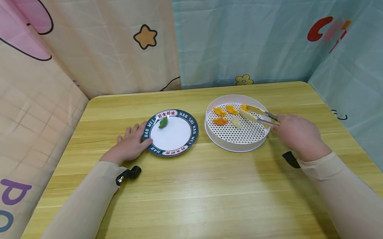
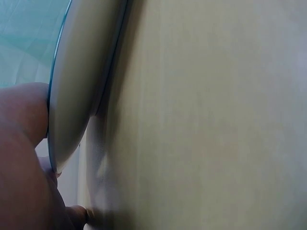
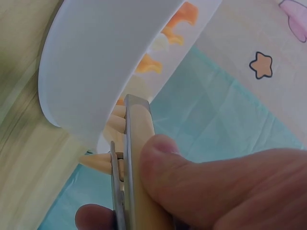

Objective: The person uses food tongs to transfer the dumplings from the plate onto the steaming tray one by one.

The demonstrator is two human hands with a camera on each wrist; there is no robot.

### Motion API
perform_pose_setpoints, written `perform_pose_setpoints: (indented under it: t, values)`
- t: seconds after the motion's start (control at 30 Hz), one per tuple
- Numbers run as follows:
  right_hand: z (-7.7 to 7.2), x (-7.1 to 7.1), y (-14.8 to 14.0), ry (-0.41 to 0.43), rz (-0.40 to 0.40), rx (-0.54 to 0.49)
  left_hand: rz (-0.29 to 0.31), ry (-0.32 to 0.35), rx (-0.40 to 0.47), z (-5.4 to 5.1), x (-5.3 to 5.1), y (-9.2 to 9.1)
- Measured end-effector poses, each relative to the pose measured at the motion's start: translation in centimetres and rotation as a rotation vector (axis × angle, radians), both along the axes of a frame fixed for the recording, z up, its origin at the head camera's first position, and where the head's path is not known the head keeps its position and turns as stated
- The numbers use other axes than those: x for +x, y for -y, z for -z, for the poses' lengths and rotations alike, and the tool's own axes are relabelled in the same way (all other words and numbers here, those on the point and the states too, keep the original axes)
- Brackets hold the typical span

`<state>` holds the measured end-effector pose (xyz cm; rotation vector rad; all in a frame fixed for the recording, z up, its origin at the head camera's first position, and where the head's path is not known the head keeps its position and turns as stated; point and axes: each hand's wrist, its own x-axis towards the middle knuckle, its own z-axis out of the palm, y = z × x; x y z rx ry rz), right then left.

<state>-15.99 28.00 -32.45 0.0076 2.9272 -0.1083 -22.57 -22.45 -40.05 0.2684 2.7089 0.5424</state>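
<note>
In the head view, my left hand (image 1: 128,144) lies at the left edge of a blue-rimmed plate (image 1: 176,135), thumb on the rim and fingers spread. A green dumpling-shaped piece (image 1: 163,122) sits on the plate. My right hand (image 1: 297,134) holds a pair of tongs (image 1: 266,121) by the handles, thumb on top in the right wrist view. Its tips reach into a white round steamer basket (image 1: 212,134), around or beside an orange dumpling (image 1: 244,107); I cannot tell whether they grip it. Other orange dumplings (image 1: 220,121) and a whitish dumpling (image 1: 236,122) lie on the perforated base.
Both dishes stand on a wood-grain table (image 1: 196,193), plate left and basket right, a narrow gap between them. Printed curtains (image 1: 259,33) hang behind and at both sides. Dark straps (image 1: 130,173) show at the wrists.
</note>
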Motion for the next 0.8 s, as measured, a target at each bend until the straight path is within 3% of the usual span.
perform_pose_setpoints:
  t: [0.47,0.67,0.8]
  values:
    - [-0.2,0.2,0.0,-0.003,-0.018,-0.005,-0.001,0.006,-0.004,0.2,-0.2,0.3]
    - [-1.2,0.8,0.5,0.003,0.028,-0.061,0.000,0.009,-0.005,0.2,-0.2,0.3]
    - [-2.2,1.1,1.8,-0.025,0.003,-0.061,0.002,0.010,-0.008,0.2,-0.2,0.2]
